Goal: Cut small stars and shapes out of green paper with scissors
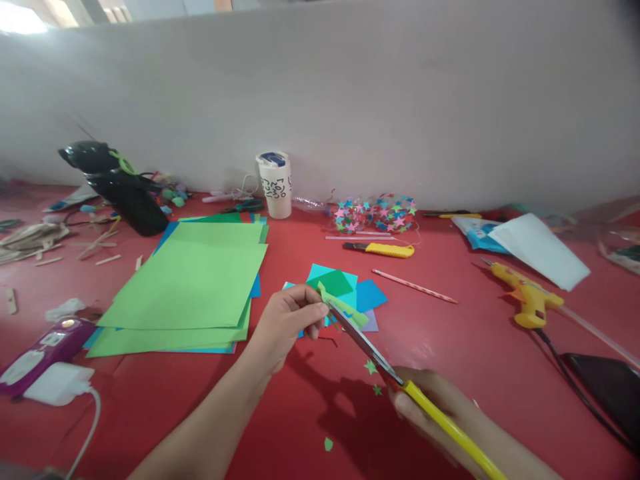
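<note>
Pinched between the fingers of my left hand [293,317] is a small piece of light green paper [321,291]. My right hand [435,403] grips scissors [365,345] with long metal blades and a yellow handle; their tips reach the paper at my left fingertips. Behind my left hand lies a loose pile of coloured paper scraps [370,293] in green, blue and purple. Two small green paper stars [370,367] rest on the red table beneath the scissors, and a green scrap [329,444] lies nearer to me.
To the left is a stack of green and blue sheets [185,287], with a black bottle [125,193] behind it. A white cup [276,185], a yellow cutter [387,250] and a striped pencil [415,287] sit farther back. Rightward lies a yellow glue gun [527,297]; leftward, a purple power strip [45,353].
</note>
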`<state>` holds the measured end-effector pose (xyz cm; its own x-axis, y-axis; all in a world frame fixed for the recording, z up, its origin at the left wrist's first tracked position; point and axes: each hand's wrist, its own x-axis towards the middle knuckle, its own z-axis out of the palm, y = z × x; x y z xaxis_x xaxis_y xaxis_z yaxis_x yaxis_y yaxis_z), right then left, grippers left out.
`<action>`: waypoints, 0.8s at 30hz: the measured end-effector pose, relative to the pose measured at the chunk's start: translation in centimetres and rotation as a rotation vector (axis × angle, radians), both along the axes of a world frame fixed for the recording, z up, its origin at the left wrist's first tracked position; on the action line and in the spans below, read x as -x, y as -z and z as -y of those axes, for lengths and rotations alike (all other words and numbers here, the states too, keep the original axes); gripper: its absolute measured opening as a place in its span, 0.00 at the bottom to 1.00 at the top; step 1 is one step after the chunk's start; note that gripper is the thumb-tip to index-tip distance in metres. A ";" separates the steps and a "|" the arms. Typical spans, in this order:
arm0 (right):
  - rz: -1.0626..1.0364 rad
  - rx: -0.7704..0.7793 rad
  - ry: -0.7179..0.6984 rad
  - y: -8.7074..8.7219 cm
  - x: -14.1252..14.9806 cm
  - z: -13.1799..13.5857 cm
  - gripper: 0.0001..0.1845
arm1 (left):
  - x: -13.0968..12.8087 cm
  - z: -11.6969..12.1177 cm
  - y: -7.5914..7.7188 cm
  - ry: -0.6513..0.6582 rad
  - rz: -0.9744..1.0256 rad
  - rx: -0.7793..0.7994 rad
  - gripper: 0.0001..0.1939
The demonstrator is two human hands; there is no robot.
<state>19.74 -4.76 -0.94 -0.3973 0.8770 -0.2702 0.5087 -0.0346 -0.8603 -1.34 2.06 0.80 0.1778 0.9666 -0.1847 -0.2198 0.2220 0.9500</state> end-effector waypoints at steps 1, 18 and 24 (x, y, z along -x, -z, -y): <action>-0.006 -0.001 -0.022 -0.1 0.1 -0.1 0.32 | 0.0 0.0 0.0 -0.001 0.004 0.002 0.08; 0.016 0.017 -0.010 0.6 0.0 -0.3 0.33 | 0.0 -0.2 -0.1 0.006 0.012 0.017 0.09; 0.002 0.029 -0.027 0.5 0.0 -0.4 0.33 | 0.0 -0.1 0.2 0.001 0.018 0.022 0.09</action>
<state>19.72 -4.40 -1.47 -0.4198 0.8579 -0.2963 0.5113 -0.0462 -0.8581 -1.36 2.20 0.63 0.1826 0.9621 -0.2027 -0.2362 0.2430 0.9408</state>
